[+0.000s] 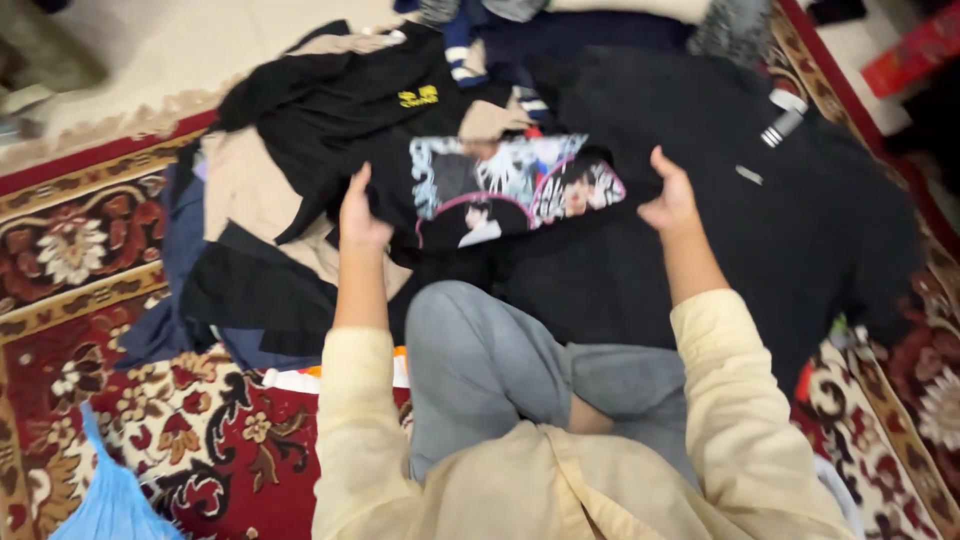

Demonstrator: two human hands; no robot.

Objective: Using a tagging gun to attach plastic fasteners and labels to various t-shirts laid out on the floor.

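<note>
I sit on a patterned carpet with a black printed T-shirt [515,190] stretched between my hands. Its front carries a colourful picture panel. My left hand [360,215] grips the shirt's left edge, and my right hand [670,200] grips its right edge. The shirt lies over a heap of dark clothes just beyond my bent knee in grey trousers [480,360]. Both of my sleeves are cream coloured.
A pile of black, navy and beige garments [300,180] spreads across the red floral carpet [150,400]. A black garment with a white tag [780,150] lies on the right. A blue plastic bag [110,500] sits at the bottom left. Pale floor [150,60] shows beyond the carpet.
</note>
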